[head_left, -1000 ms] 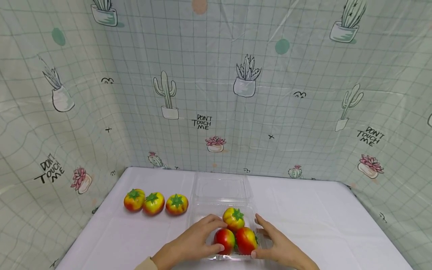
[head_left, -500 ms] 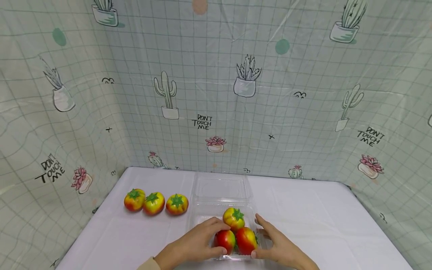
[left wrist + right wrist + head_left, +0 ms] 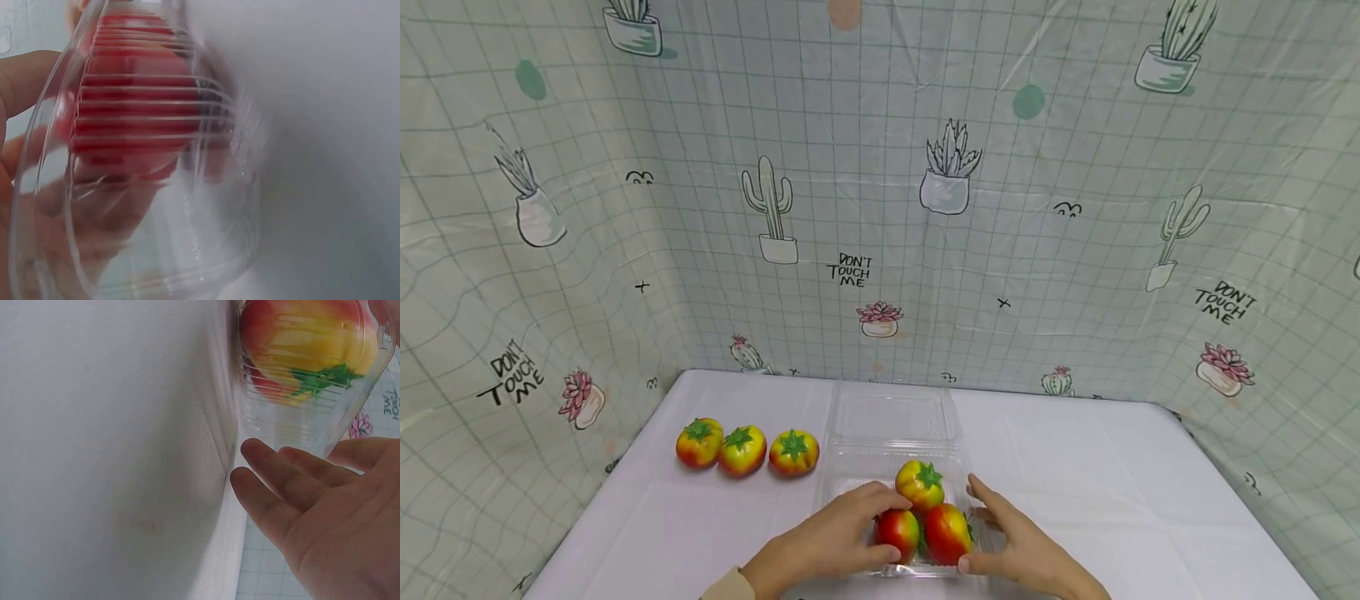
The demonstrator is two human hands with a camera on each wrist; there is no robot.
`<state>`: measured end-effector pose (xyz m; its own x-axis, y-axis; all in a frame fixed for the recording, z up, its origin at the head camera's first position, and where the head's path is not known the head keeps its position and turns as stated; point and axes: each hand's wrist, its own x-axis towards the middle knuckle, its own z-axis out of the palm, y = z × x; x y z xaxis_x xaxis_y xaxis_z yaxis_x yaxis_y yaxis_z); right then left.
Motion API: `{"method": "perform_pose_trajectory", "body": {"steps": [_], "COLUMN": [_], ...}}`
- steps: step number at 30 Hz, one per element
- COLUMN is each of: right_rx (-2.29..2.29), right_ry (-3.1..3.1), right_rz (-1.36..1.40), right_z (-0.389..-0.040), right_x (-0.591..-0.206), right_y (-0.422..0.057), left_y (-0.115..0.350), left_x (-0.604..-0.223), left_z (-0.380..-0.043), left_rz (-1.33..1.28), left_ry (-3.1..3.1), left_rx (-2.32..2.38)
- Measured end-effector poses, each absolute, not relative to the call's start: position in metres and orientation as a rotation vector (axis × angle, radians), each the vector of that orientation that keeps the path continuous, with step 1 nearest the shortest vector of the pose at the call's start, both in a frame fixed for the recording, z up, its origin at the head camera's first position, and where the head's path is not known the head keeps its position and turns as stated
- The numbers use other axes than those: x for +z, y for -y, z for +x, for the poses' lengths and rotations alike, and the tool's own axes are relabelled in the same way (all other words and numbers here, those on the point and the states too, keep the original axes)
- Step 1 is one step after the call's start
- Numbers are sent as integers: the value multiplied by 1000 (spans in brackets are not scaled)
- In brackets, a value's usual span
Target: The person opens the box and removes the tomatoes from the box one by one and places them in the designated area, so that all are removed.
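From above, the left hand grips the front-left red-and-yellow fruit inside the clear clamshell. The left-wrist view shows it red through plastic — the right-wrist view, the right hand beside the clamshell, fingers outstretched.

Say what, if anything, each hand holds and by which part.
The left hand holds the clear box's near-left fruit by its near and far sides. The right hand, beside the box, appears to grip nothing.

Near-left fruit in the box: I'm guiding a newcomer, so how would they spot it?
On the white table sits an open clear box. Inside, at near left, is a mostly red fruit; unlike its two neighbours, it is in the left grip.
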<state>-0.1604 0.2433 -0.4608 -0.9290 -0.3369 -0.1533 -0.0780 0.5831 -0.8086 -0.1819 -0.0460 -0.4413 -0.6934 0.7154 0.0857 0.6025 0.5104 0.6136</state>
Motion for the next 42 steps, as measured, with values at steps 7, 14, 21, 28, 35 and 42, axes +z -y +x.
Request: {"method": "perform_pose_trajectory", "body": {"steps": [7,14,21,28,35,42], "right_rx": [-1258,-1274,-1274,-1285,-1275,-1278], "right_ry": [-2549,-2518,-2523,-2522,-2528,-2521], "right_rz": [-391,-353,-359,-385,-376,-341], "right_z": [-160,-161,-161,-161,-160,-160], "right_x": [-462,-460,-459,-459,-460,-460], "right_y": [-246,-243,-243,-245,-244,-244], "left_y": [51,57,59,56,54,54], "left_x": [-438,-436,-437,-435,-435,-431], "left_z": [-183,-184,-185,-184,-185,-187], "left_rz": [1134,1171,1156,1117,1146,1099], "left_ry": [-2579,-2589,-2562,-2566,-2598,-2597], "left_rx": [912,906,934,914,896,830]}}
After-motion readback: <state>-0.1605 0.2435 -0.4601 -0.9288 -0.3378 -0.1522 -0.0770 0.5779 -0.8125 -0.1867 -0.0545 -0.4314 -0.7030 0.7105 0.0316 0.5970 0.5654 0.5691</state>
